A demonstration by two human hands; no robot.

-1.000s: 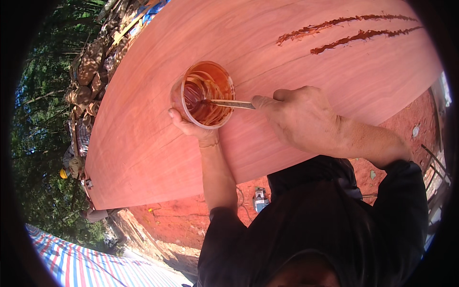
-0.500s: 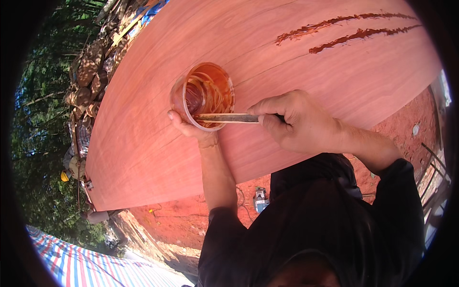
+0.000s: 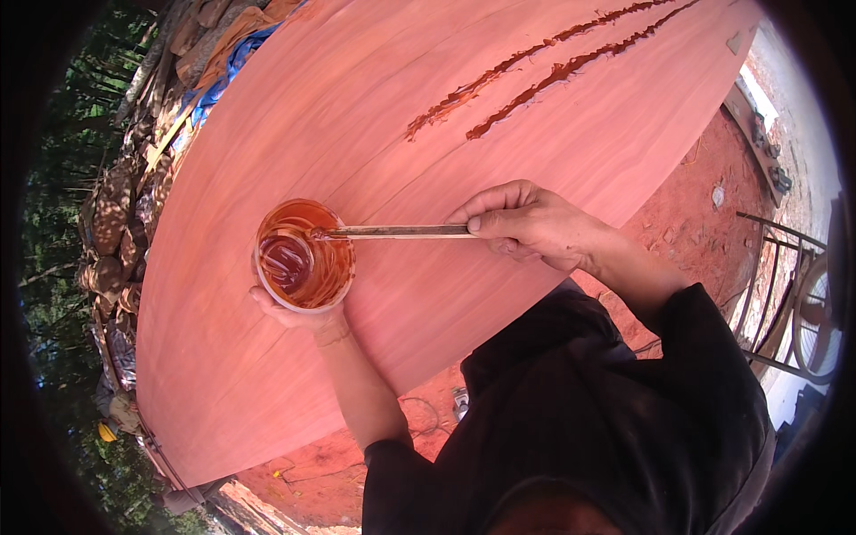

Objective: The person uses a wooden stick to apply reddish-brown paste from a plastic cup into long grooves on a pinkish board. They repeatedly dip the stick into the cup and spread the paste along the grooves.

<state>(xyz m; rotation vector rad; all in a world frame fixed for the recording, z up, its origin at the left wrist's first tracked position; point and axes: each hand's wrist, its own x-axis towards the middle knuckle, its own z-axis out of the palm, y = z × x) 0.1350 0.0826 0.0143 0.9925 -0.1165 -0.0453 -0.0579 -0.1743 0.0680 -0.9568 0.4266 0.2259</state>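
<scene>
My left hand (image 3: 308,319) holds a clear plastic tub (image 3: 346,272) from below and the side, over a large reddish wooden board (image 3: 259,383). Glossy red-brown paste (image 3: 285,266) lies in the tub and is smeared round its inner wall. Between the thumb and fingers of my right hand (image 3: 535,227) is a thin wooden stick (image 3: 401,232), nearly level. Its paste-coated tip reaches inside the tub's right side. Two rough lines of the same coloured paste, an upper streak (image 3: 544,45) and a lower streak (image 3: 562,71), run slantwise across the board's far part.
Red earth ground (image 3: 687,196) shows beyond the board's near edge. A metal frame (image 3: 776,294) stands at the right. Piled rocks or wood (image 3: 111,214) line the left side, with trees behind. A small tool (image 3: 460,403) and a cable lie on the ground near me.
The view has turned, so the board and paste lines sit differently. The tub now appears further left and lower. The stick's tip has shifted towards the tub's upper right wall, with more stick showing.
</scene>
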